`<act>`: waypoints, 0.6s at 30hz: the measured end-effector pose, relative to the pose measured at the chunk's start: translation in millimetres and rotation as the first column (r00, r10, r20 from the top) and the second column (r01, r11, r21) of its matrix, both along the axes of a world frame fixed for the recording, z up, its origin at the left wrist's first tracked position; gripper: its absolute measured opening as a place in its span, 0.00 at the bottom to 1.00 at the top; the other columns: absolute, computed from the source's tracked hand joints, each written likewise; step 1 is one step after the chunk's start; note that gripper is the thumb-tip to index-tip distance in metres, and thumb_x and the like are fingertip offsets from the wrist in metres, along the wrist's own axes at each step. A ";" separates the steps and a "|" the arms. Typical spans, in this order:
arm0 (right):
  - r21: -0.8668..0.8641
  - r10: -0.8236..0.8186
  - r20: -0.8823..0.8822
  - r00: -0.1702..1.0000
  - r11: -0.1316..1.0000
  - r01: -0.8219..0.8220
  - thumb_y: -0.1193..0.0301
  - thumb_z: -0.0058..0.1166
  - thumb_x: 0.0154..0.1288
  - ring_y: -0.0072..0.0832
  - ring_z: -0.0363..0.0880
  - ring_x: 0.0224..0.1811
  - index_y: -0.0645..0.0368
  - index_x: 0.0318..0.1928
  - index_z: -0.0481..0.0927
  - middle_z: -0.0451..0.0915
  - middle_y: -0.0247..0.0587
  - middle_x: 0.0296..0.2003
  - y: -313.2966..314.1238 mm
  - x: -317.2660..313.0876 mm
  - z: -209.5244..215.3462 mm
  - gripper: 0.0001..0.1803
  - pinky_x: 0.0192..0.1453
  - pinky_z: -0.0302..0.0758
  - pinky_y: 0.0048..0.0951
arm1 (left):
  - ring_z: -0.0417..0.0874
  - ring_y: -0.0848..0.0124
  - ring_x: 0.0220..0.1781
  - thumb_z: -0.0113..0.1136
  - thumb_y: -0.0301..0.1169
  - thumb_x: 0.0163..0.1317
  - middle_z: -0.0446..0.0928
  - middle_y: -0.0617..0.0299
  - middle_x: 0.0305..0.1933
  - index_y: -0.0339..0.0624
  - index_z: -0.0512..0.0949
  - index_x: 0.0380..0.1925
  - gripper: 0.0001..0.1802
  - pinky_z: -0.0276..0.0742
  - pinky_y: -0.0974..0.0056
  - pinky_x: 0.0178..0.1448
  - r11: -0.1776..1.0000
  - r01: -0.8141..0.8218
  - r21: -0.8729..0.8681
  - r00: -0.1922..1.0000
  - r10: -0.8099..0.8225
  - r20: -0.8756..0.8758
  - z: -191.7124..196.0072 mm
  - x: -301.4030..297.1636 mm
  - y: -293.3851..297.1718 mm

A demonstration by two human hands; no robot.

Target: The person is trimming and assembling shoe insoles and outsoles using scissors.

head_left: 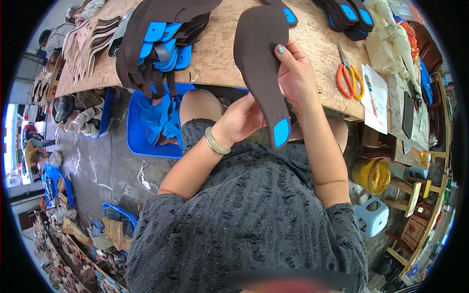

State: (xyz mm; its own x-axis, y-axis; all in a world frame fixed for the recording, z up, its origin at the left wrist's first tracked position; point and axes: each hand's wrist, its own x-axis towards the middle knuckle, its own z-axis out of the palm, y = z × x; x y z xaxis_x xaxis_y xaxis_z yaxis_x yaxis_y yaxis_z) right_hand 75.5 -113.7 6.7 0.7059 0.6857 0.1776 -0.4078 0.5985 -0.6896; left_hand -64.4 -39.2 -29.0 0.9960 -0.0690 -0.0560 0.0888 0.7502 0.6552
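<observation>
A dark brown shoe insole (261, 53) is held up in front of me over the table's near edge, its broad end pointing away. At its narrow end, nearest me, is a bright blue patch (281, 133). My right hand (296, 73) grips the insole's right edge near the broad part, thumb lying on top. Lower down, my left hand (242, 118) has closed on its left side, and the fingers are partly hidden behind it. To the left, a thick pile of similar brown pieces with blue patches (168, 46) hangs over the table edge.
Orange-handled scissors (349, 78) and a white paper (375, 100) with a pen lie on the wooden table (220, 53). More brown insoles (347, 14) rest at the far right. Below stand a blue bin of blue scraps (154, 151), a yellow bucket (370, 176) and a pale blue stool (372, 215).
</observation>
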 end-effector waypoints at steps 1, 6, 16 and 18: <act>-0.012 0.032 0.069 0.997 0.999 -0.032 0.75 0.55 0.64 0.22 0.78 0.43 0.64 0.49 0.77 0.81 0.38 0.43 -0.4 2.1 -4.1 0.13 0.47 0.75 0.25 | 0.77 0.63 0.53 0.37 0.53 0.71 0.74 0.58 0.50 0.40 0.66 0.57 0.29 0.73 0.51 0.56 0.999 -0.026 -0.023 0.994 0.028 0.104 -0.1 -3.1 -0.5; -0.228 0.092 -0.028 0.995 0.969 -0.096 0.72 0.54 0.66 0.23 0.77 0.45 0.63 0.55 0.73 0.80 0.37 0.44 -17.0 -14.2 -5.2 0.18 0.51 0.72 0.24 | 0.79 0.67 0.47 0.49 0.47 0.69 0.75 0.57 0.46 0.37 0.70 0.51 0.24 0.76 0.60 0.54 0.977 -0.185 0.107 0.977 0.172 0.125 16.6 -2.2 -13.7; -0.150 -0.138 -0.073 0.988 0.981 0.126 0.72 0.49 0.69 0.22 0.75 0.51 0.64 0.57 0.69 0.77 0.40 0.50 -38.7 -52.0 -30.4 0.18 0.57 0.71 0.26 | 0.78 0.64 0.42 0.63 0.33 0.59 0.75 0.53 0.42 0.35 0.71 0.43 0.17 0.75 0.63 0.45 0.193 -0.523 0.830 0.800 0.448 0.400 -0.4 11.0 -2.7; -0.119 -0.164 -0.149 0.975 0.982 0.147 0.73 0.48 0.70 0.21 0.78 0.45 0.64 0.51 0.74 0.80 0.37 0.44 -41.3 -47.5 -25.4 0.13 0.51 0.74 0.25 | 0.76 0.66 0.47 0.60 0.38 0.63 0.73 0.53 0.47 0.34 0.70 0.47 0.21 0.74 0.62 0.49 0.368 -0.612 0.700 0.766 0.495 0.410 5.8 11.3 5.2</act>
